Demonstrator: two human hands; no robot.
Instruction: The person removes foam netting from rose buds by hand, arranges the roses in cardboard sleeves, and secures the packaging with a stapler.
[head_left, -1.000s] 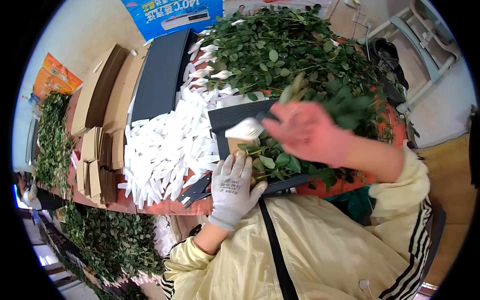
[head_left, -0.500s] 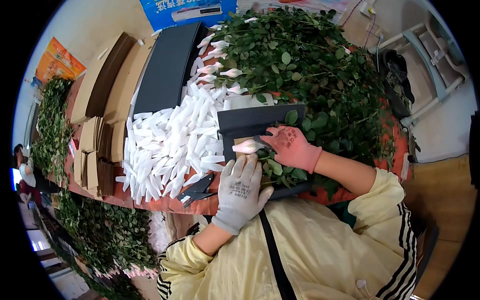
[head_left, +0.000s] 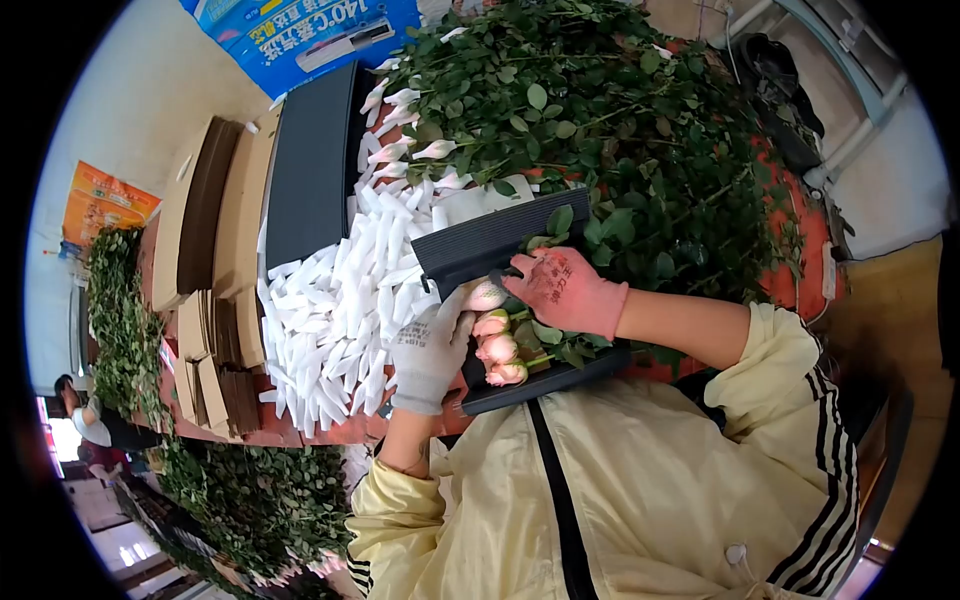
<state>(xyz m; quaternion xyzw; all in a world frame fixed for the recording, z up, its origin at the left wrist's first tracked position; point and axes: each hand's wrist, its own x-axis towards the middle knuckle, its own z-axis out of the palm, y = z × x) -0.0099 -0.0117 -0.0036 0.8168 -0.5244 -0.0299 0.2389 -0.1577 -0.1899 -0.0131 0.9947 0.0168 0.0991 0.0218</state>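
Observation:
My left hand [head_left: 425, 355], in a whitish glove, has its fingertips and thumb closed at the tip of a rose bud in a white foam-net sleeve [head_left: 487, 295]. My right hand [head_left: 565, 290], in a pink glove, pinches that same rose at its base, by the stem. Below it, several pink roses [head_left: 497, 348] lie side by side with bare heads, their leafy stems running right beneath my right hand. They rest on a black corrugated sheet [head_left: 545, 385], whose raised flap [head_left: 500, 235] stands above both hands and partly hides my left fingertips.
White foam sleeves [head_left: 335, 310] lie heaped to the left. Dark sheets [head_left: 310, 165] and cardboard pieces [head_left: 195, 215] are stacked beyond them. Leafy rose stems [head_left: 620, 130] cover the table's far right. Another person [head_left: 90, 425] is at the far left.
My left hand has shifted left and up off the flowers, uncovering several pink roses. The corrugated flap now tilts, and the camera view has turned slightly.

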